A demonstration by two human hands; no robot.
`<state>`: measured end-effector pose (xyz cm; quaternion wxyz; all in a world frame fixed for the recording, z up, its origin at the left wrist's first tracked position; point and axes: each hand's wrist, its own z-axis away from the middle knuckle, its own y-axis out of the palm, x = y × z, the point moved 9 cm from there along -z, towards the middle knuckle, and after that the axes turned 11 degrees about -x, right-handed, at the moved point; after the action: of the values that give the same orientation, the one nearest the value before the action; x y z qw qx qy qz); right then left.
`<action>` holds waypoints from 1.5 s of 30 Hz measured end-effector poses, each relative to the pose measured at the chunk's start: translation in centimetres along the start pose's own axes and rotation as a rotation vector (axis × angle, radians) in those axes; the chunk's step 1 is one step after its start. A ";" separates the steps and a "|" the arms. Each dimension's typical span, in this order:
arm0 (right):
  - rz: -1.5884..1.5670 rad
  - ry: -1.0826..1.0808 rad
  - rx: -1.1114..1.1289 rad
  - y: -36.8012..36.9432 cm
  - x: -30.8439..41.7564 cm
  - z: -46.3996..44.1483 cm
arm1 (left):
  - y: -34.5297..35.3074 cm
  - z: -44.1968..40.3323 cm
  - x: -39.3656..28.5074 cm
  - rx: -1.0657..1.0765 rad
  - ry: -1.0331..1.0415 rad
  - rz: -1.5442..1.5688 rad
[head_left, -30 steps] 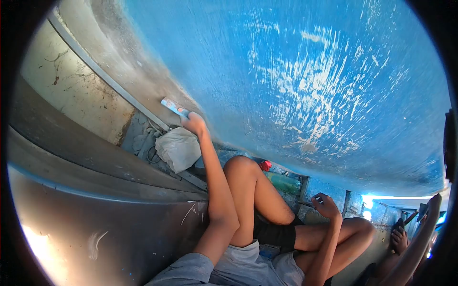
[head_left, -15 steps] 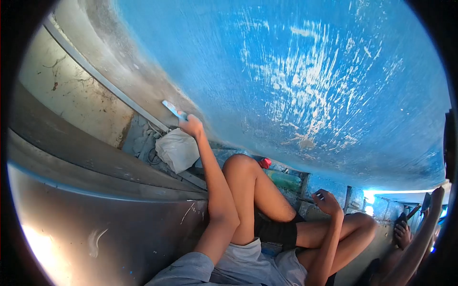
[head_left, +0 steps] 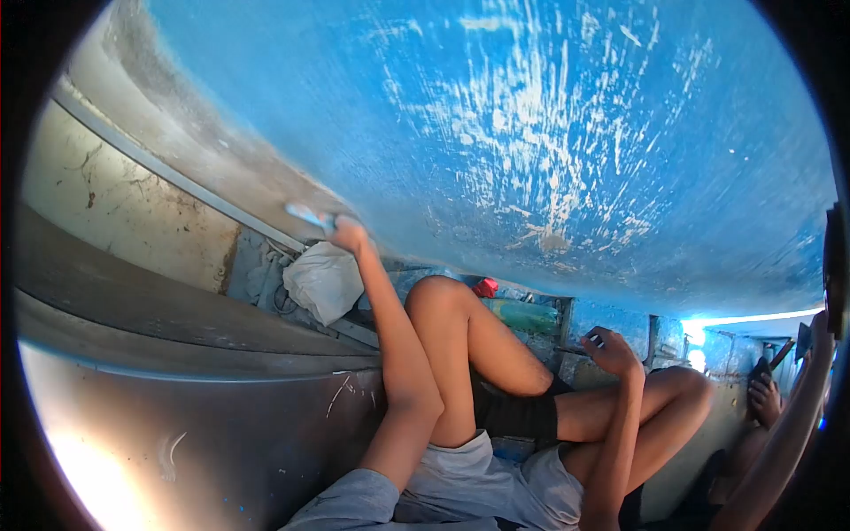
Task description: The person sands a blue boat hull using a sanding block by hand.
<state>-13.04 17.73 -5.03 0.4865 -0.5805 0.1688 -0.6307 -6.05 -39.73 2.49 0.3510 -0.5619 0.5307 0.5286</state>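
Observation:
My left hand [head_left: 349, 234] is closed round a slim, flat, light-blue tool [head_left: 305, 214], blurred by motion; whether it is a scraper or a brush I cannot make out. It is beside the lower edge of the blue wall [head_left: 354, 177], over a greyish bare strip. My right hand [head_left: 613, 352] hangs in front of the wall's foot, above my bent knee, with its fingers loosely curled and apart and nothing visible in them. Just below my left hand lies a crumpled white bag [head_left: 323, 281].
Brown metal panel [head_left: 230, 434] rises close on my left. A metal rail [head_left: 177, 181] runs along the wall's base. Past my knees lie a red item [head_left: 485, 288] and a green bottle-like object [head_left: 522, 315]. At far right, another person's hand [head_left: 765, 396] holds a dark tool.
My view has shifted slightly, so the wall sits further left and up. My left hand has moved the blue tool a little downward, tilting it flatter. My right hand keeps nearly the same pose.

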 end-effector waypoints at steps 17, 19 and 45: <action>-0.086 0.019 0.012 -0.4 0.6 0.4 | -0.9 -2.3 5.9 -0.068 -0.107 -0.048; -0.100 0.034 0.018 -0.6 1.1 0.5 | -2.2 -3.1 17.2 -0.178 -0.622 0.039; -0.026 0.142 0.097 -1.1 0.9 1.0 | -0.3 2.8 -5.0 -0.136 0.058 0.060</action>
<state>-12.46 17.92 -3.40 0.4926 -0.5121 0.1645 -0.6841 -5.75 -35.88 6.69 0.2804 -0.5833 0.5201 0.5572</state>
